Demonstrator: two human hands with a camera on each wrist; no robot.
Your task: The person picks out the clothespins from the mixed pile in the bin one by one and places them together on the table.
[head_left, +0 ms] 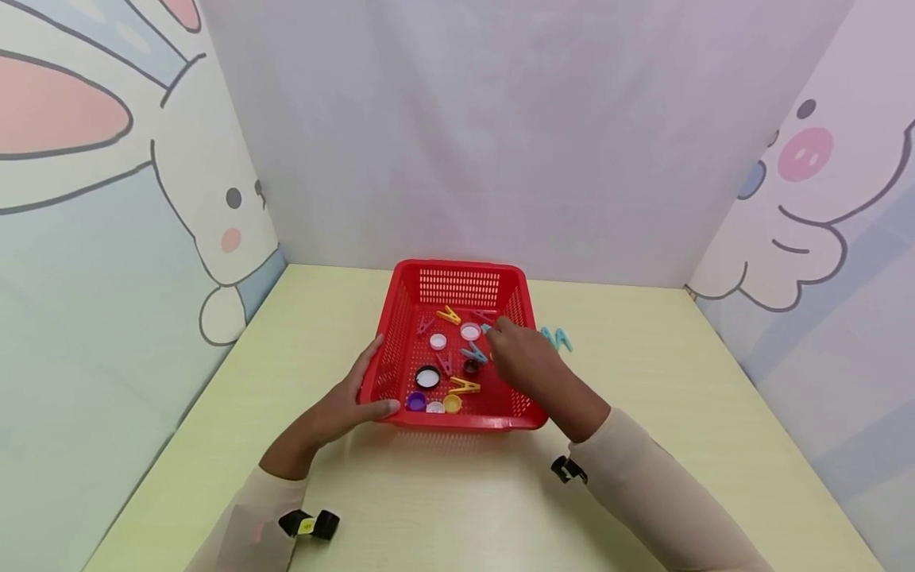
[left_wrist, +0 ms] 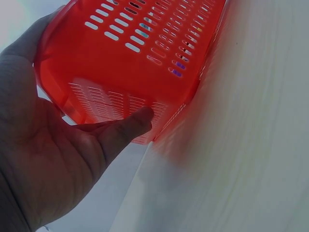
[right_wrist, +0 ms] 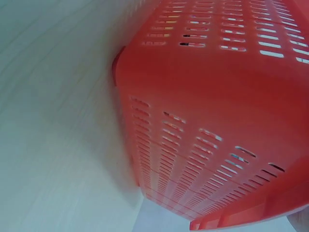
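Observation:
A red plastic basket (head_left: 457, 422) stands on the table, with small caps and clothespins on its floor. My left hand (head_left: 343, 409) holds its near left corner, thumb along the near side and fingers along the left side; in the left wrist view the thumb (left_wrist: 128, 128) lies against the slotted outer wall. My right hand (head_left: 525, 357) reaches over the right rim into the basket, fingers curled, pinching a light blue clothespin (head_left: 486, 327) that the hand partly hides. Near those fingers lie another blue clothespin (head_left: 473, 353) and a pink-rimmed cap (head_left: 470, 332).
Light blue clothespins (head_left: 562, 339) lie on the table just right of the basket. Inside it are yellow clothespins (head_left: 465, 386), a black-rimmed cap (head_left: 427, 377), a purple cap (head_left: 417, 401) and a yellow cap (head_left: 453, 403). A pale wall (head_left: 486, 143) rises behind the table.

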